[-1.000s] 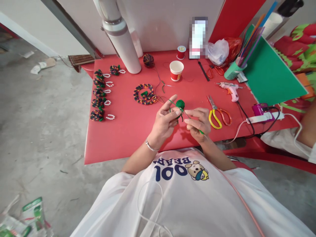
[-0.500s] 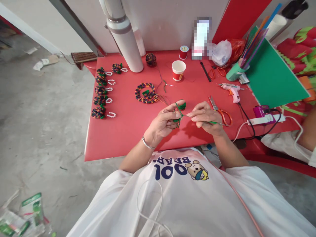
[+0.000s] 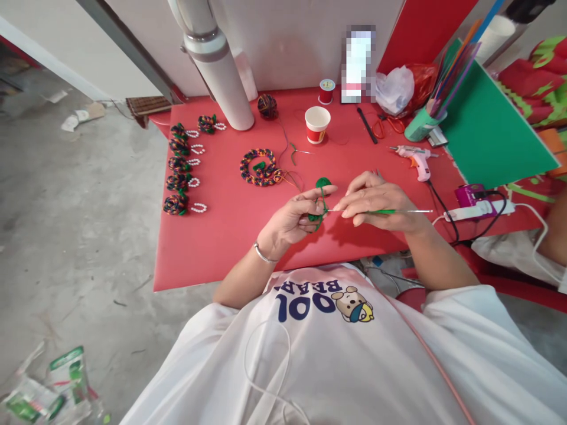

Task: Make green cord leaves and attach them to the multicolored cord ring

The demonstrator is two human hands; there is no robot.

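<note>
My left hand (image 3: 297, 218) pinches a small piece of green yarn work (image 3: 315, 217), with a strand looped over its outstretched index finger. Just beyond the fingers lies a small ball of green yarn (image 3: 323, 183). My right hand (image 3: 376, 203) is closed on a crochet hook (image 3: 384, 211) with a green grip. The hook's thin tip meets the yarn at my left fingertips, and its back end sticks out past my right wrist. Farther left on the table lies a multicoloured braided yarn coil (image 3: 259, 167) with a green centre.
On the red table (image 3: 199, 248) stand a white bottle (image 3: 225, 82), a paper cup (image 3: 317, 125) and a thread spool (image 3: 326, 91). Yarn rosettes with bead loops (image 3: 176, 202) line the left edge. A glue gun (image 3: 416, 159) and power strip (image 3: 476, 210) are at right.
My right hand has turned and shifted slightly right, bringing the hook level and hiding the orange-handled scissors. My left hand stays almost in place, and the camera view has shifted a little.
</note>
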